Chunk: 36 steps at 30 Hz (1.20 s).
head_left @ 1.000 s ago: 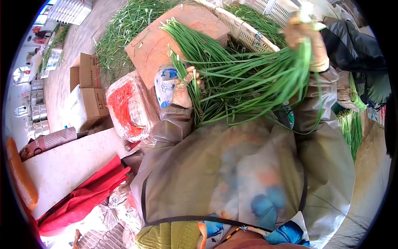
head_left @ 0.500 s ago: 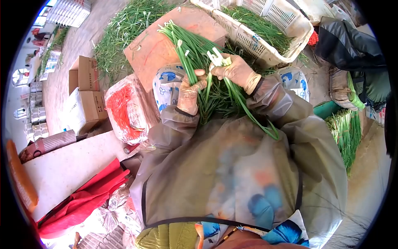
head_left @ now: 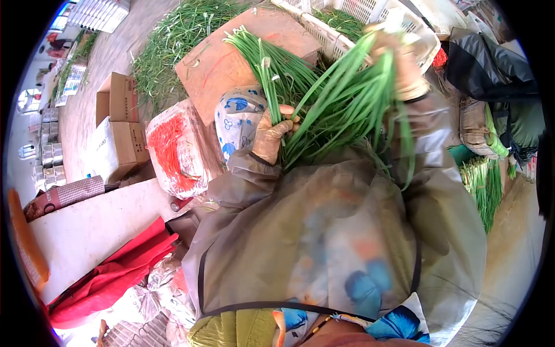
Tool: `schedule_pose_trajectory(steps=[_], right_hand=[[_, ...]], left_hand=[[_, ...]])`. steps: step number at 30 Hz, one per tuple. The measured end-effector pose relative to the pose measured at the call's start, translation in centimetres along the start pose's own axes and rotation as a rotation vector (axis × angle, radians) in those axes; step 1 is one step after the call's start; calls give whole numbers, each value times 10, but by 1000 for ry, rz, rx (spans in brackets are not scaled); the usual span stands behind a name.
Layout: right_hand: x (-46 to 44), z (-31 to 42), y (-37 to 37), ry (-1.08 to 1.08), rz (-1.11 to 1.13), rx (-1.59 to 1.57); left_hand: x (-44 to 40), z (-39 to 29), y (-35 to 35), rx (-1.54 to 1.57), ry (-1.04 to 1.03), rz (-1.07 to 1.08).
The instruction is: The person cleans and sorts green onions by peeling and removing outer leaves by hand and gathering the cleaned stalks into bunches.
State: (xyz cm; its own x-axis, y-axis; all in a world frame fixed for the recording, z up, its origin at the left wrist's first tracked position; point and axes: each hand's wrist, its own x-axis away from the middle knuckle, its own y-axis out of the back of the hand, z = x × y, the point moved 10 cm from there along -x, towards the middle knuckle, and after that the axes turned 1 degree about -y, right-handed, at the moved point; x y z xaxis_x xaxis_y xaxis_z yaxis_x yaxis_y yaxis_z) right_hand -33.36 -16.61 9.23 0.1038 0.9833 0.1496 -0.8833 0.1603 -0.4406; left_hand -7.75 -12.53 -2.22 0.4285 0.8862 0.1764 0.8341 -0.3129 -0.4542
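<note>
My left hand (head_left: 270,136), gloved, is closed around a few garlic chives (head_left: 267,87) standing up between thumb and fingers. My right hand (head_left: 404,72), also gloved and smeared by motion, is raised at the right and grips a bunch of garlic chives (head_left: 341,98) near its upper end. Its long green leaves fan down and left towards my left hand and over my lap. More garlic chives (head_left: 245,43) lie on a reddish-brown board (head_left: 208,63) beyond my left hand.
A white plastic crate (head_left: 332,43) holding greens stands ahead. Loose greens (head_left: 167,52) lie on the floor. At left are a bundle of red ties (head_left: 170,153) on a wrapped package and a cardboard box (head_left: 127,144). Bundled greens (head_left: 485,188) stand at right.
My right hand has moved up and right, away from my left hand, lifting the bunch so its leaves spread out. My left hand stays nearly in place, still holding stalks.
</note>
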Motion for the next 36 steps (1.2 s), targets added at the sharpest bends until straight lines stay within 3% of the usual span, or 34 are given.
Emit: schedule_pose_trajectory(steps=[1, 4, 5, 7, 8, 9, 11, 12, 13, 15, 16, 17, 19, 20, 23, 24, 27, 28, 31, 36], right_hand=[[1, 20, 16, 27, -88, -94], [12, 64, 33, 280, -183, 295], [19, 57, 38, 189, -197, 298], [20, 39, 13, 85, 220, -195], [25, 38, 19, 152, 185, -212], [25, 23, 27, 45, 100, -237], [23, 9, 29, 25, -3, 126], [29, 6, 24, 57, -48, 50], [27, 9, 30, 63, -49, 44], [24, 9, 19, 13, 190, -336], [27, 11, 16, 51, 224, -302], [23, 6, 27, -82, 133, -184], [24, 6, 24, -2, 82, -106], [24, 7, 26, 37, 51, -167], [33, 19, 9, 109, 162, -329], [31, 15, 8, 63, 174, -330], [21, -7, 18, -42, 117, 95], [26, -6, -3, -46, 116, 97], [15, -24, -32, -50, 192, 158], [-8, -39, -54, 75, 256, 383]], left_hand=[[1, -2, 5, -4, 1, 2], [1, -6, 6, 14, -69, 65], [0, -6, 6, 17, -71, 72], [2, -10, 0, 115, -54, 133], [4, -11, -3, 132, -59, 143], [5, -11, -1, 130, -56, 133], [7, -15, -7, 150, -40, 209], [8, -22, -10, 61, -69, 197], [7, -23, -11, 54, -70, 203], [10, -16, -4, 127, -3, 149], [9, -18, -3, 106, -50, 132], [11, -18, -1, 100, -44, 130], [8, -17, -2, 180, -29, 147], [10, -12, -5, 316, 36, 171], [10, -7, -11, 320, 97, 255], [13, -7, -10, 241, 125, 175], [14, -7, -25, 248, 100, 321], [12, -2, -31, 270, 141, 417], [17, 1, -26, 38, 121, 277], [26, 12, -36, -127, 292, 338]])
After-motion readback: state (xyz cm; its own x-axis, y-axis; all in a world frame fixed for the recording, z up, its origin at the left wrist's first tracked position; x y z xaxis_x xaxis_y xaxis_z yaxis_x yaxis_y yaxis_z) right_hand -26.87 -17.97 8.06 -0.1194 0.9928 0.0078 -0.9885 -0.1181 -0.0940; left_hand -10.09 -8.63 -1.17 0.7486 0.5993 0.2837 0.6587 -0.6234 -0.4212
